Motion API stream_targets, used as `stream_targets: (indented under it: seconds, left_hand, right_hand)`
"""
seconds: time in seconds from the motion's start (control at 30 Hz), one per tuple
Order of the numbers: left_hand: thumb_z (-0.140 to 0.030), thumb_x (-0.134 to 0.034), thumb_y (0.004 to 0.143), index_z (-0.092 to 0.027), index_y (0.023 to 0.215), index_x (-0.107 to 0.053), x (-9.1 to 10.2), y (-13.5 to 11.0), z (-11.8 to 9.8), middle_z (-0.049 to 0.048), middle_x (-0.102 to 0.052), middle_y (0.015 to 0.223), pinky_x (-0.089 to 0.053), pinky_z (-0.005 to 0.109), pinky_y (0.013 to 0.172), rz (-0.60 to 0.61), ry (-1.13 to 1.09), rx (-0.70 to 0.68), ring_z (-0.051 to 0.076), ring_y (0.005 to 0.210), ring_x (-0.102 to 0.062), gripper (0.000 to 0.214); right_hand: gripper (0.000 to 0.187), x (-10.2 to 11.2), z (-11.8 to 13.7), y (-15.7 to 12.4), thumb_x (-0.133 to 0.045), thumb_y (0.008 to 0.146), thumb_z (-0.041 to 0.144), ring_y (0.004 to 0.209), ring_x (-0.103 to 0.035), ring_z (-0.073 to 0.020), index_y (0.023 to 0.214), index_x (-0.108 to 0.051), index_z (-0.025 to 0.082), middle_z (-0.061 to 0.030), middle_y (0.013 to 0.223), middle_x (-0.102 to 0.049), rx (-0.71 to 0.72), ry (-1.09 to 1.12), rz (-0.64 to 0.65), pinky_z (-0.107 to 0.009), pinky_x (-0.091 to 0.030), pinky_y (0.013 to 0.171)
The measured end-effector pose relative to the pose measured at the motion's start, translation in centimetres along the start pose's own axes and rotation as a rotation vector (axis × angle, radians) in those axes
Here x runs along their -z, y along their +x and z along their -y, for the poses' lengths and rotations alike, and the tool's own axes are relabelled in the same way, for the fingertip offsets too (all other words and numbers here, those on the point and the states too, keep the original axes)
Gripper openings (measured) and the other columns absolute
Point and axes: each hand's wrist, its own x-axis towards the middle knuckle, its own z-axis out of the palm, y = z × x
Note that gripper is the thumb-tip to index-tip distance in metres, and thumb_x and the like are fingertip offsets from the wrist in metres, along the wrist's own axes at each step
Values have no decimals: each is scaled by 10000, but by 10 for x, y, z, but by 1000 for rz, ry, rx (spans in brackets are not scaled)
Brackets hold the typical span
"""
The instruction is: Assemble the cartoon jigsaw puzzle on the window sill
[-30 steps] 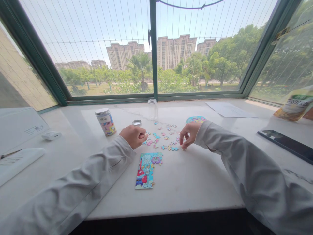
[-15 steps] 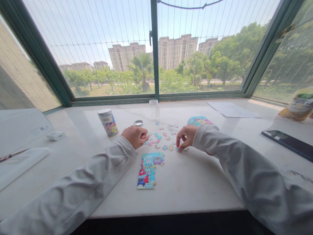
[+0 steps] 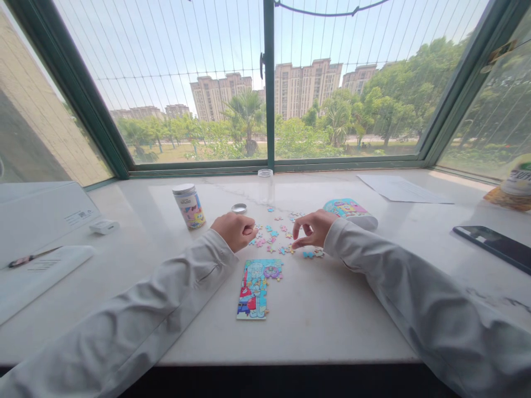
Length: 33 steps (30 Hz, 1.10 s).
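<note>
My left hand [image 3: 235, 232] is curled into a fist at the left edge of the loose jigsaw pieces [image 3: 272, 232]; whatever it may hold is hidden. Over the right side of the same pieces hovers my right hand [image 3: 314, 228], thumb and fingers apart and nothing visible between them. A blue puzzle piece [image 3: 307, 255] lies just below that hand, beside other pieces. Closer to me, a partly joined cartoon puzzle [image 3: 254, 290] lies flat, with a red figure, a pale blue figure and a purple patch at its upper right.
Behind my left hand stand a cartoon-printed can [image 3: 189, 207] and a round metal lid [image 3: 239, 208]. A clear jar [image 3: 266, 187] is near the window. A cartoon-printed case [image 3: 350, 211] lies behind my right hand. Right of it are a paper sheet [image 3: 400, 189] and a phone [image 3: 493, 246].
My right hand has lifted slightly and its thumb and fingers have parted, leaving a blue piece on the table. My left hand stays in a fist. The view has shifted slightly.
</note>
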Motion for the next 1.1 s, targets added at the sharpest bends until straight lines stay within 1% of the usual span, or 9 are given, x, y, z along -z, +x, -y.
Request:
stream_targets:
  seconds: [0.1,0.17,0.27,0.4,0.5,0.63,0.77,0.93,1.1]
  left_hand:
    - [-372,-511,778,-196,530,-312,0,0,0,-5,-437,512,-241,290,553,-3,-5,-4,145,532,-395,364]
    - [-377,-509,778,-195,532,-313,0,0,1,-4,-434,513,-240,290,552,-1,-5,-6,143,529,-380,363]
    - [-376,-506,779,-194,534,-318,0,0,1,-2,-438,515,-240,288,552,0,-3,-7,142,530,-385,358]
    - [-377,-502,783,-193,540,-316,-1,0,1,-1,-446,521,-241,287,553,0,-6,-17,141,533,-393,357]
    - [-378,-505,782,-193,539,-314,-1,0,0,-2,-452,522,-241,287,552,-6,-6,-12,141,536,-401,360]
    - [-368,-509,777,-192,533,-318,-1,0,0,2,-466,525,-241,285,549,-5,-5,-7,140,540,-422,357]
    - [-365,-507,773,-191,531,-317,-1,0,0,3,-466,525,-239,287,547,-5,-12,-3,140,540,-417,353]
    - [-370,-505,775,-192,532,-314,-1,0,0,0,-464,524,-245,289,552,-8,-8,-9,141,540,-412,357]
    - [-380,-504,780,-194,532,-324,-1,0,1,4,-477,526,-245,288,548,-3,-6,-21,143,542,-424,358]
  right_hand:
    - [309,6,-3,-2,-714,700,548,595,-529,-99,846,-732,276,42,653,-611,-4,-7,-82,-235,-357,610]
    - [296,12,-7,-2,-694,720,545,620,-545,-112,860,-732,287,35,675,-625,-44,-71,-80,-247,-361,618]
    - [309,21,-15,-2,-706,704,549,686,-579,-141,889,-735,304,22,730,-657,-142,-178,20,-266,-368,623]
    - [339,26,-23,-1,-732,670,558,753,-609,-167,910,-740,319,9,812,-687,-227,-223,126,-284,-386,640]
    - [326,27,-24,-1,-750,661,533,756,-614,-167,910,-747,323,7,833,-694,-229,-235,142,-286,-391,635]
    - [318,26,-20,-2,-718,690,556,771,-616,-175,911,-747,328,8,837,-700,-248,-249,110,-290,-389,624]
    - [306,24,-18,-2,-668,746,555,761,-620,-179,933,-739,324,6,846,-707,-246,-236,110,-304,-412,664]
    - [338,22,-22,-1,-678,731,568,830,-633,-211,951,-742,320,-23,916,-711,-271,-263,117,-326,-426,700]
    - [303,22,-20,-1,-672,742,546,797,-628,-194,950,-742,336,-19,888,-707,-265,-260,96,-302,-410,656]
